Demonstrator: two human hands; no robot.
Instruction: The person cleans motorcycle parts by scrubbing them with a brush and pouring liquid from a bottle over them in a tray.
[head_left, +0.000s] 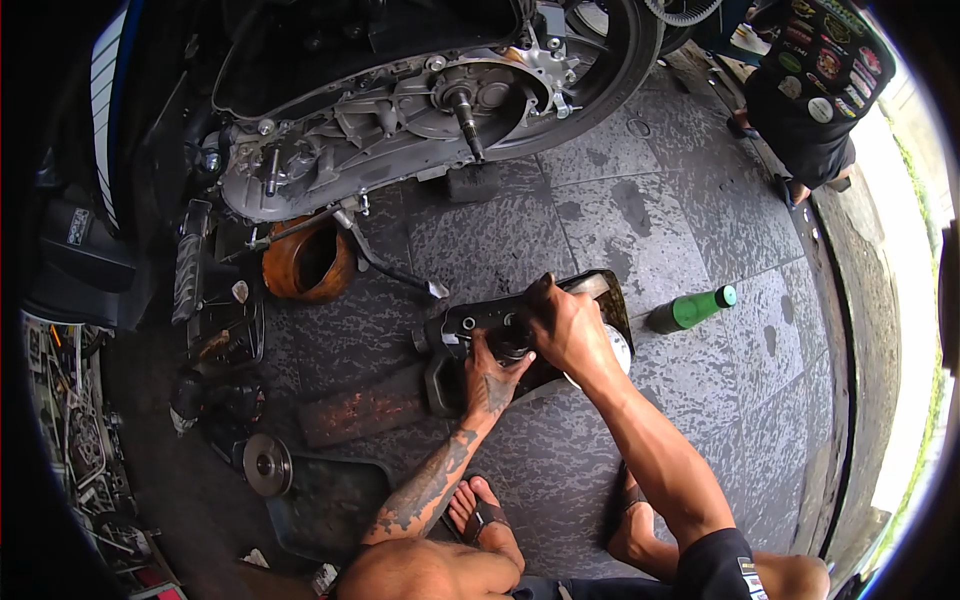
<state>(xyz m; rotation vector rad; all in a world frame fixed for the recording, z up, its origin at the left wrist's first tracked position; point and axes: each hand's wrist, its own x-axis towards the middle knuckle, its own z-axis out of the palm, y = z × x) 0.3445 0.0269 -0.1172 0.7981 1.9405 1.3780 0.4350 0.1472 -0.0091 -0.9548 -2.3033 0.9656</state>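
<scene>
My left hand (pixel 492 378) is closed around a dark round part (pixel 511 340) above a black container (pixel 450 345) on the floor. Just right of it, my right hand (pixel 568 325) is bent over the same spot, its fingers closed on something dark that I cannot make out. A white round object (pixel 616 348) shows partly behind my right wrist. At the upper left stands a motorbike with its engine casing (pixel 390 125) open and a shaft (pixel 465 122) sticking out.
A green bottle (pixel 692 309) lies or leans right of the container. An orange-brown pot (pixel 308 262) sits under the engine. A tray (pixel 330 505) and a metal disc (pixel 268 465) are at lower left. Another person (pixel 815 85) is at upper right.
</scene>
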